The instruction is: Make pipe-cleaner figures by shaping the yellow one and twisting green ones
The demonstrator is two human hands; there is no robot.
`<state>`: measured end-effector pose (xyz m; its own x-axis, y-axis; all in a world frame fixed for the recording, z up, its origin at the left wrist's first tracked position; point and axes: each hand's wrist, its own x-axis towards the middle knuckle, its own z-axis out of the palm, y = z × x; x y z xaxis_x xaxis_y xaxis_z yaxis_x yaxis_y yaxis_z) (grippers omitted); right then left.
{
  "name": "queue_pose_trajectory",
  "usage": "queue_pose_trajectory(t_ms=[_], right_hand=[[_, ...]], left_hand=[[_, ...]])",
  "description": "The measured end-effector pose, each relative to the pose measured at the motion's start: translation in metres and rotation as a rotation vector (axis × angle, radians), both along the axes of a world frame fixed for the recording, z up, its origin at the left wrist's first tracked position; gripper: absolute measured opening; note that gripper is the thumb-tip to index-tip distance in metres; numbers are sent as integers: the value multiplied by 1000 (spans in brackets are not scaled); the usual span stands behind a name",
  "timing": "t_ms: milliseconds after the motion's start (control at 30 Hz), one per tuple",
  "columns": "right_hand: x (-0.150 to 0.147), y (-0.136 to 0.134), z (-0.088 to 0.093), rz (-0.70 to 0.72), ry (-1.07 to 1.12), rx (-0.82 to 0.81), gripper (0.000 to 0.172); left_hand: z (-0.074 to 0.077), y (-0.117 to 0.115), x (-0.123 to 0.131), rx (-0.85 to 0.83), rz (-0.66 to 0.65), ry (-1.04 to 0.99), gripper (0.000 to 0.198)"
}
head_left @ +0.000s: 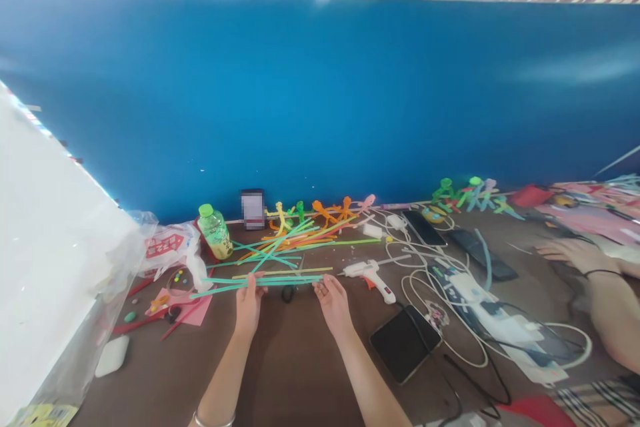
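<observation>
My left hand [249, 301] and my right hand [332, 301] are level with each other above the brown table. Between them stretch teal pipe cleaners [285, 281], lying side by side. Both hands pinch these stems, the right near one end; on the left they run well past my fingers and spread apart. Just beyond lies a yellowish pipe cleaner [305, 272]. Farther back is a loose pile of orange, green and teal pipe cleaners [285, 243]. Small scissors [287, 293], partly hidden, seem to lie between my hands. A white hot glue gun [371, 277] rests right of my right hand.
A green-capped bottle [216, 233], plastic bag [170, 247] and pink paper [195, 307] are at left. Small pipe-cleaner figures [330, 211] line the blue wall. Right are a dark phone [406, 341], tangled white cables [420, 287], a power strip [495, 320] and another person's hand [573, 255].
</observation>
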<state>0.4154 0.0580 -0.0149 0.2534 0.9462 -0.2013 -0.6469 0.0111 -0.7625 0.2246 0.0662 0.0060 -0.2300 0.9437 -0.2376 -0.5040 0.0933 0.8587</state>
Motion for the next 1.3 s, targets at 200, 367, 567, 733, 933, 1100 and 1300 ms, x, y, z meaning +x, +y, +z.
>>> queue_pose_trajectory(t_ms=[200,367,567,733,933,1100,1300], right_hand=[[1,-2,5,0,-215,45,20],[-2,-6,11,47,-392,104,29],[-16,-13,16,267,-433,140,32],[-12,-8,14,174,-441,61,34],[-13,-6,13,200,-498,67,30],[-10,-7,15,144,-524,62,29],[-13,-5,13,260,-552,176,15]], left_hand=[[-10,11,-14,0,-18,-267,38],[-4,6,-12,-19,-140,-211,37],[-2,2,-4,-2,-135,-43,38],[-7,4,-4,-8,-91,-63,34],[-9,2,-1,33,-144,-22,30],[-12,0,2,39,-187,20,30],[-8,5,-11,35,-188,-1,31]])
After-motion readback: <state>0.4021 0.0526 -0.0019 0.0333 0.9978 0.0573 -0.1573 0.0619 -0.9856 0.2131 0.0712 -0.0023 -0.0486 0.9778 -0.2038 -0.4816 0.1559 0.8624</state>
